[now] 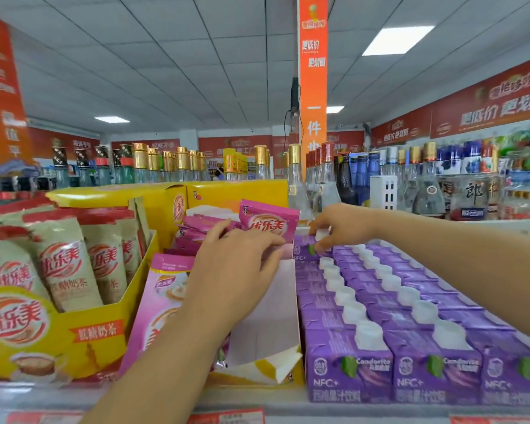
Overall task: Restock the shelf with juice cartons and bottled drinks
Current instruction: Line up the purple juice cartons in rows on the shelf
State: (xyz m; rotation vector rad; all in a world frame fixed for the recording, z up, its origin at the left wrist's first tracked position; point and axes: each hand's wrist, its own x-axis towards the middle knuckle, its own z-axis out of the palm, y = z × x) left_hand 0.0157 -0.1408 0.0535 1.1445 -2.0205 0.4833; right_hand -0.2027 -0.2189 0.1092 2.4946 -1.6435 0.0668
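Head view: right hand (341, 227) grips cap of rearmost purple carton (303, 251).

A grey shelf (251, 397) carries, from left to right, a yellow display box (55, 341) of beige packets, a pink display box (162, 304), and rows of white-capped purple juice cartons (435, 371).

The purple juice cartons (346, 368) read "NFC+" and "Candorita" on their fronts. Left of them, a yellow display box (28, 338) and a pink packet (268, 223) carry "优乐美", and the box also says "低糖奶茶". Behind them, an orange hanging banner (313, 87) shows "一件" and a red wall banner (487, 105) shows "更低价 更划算".
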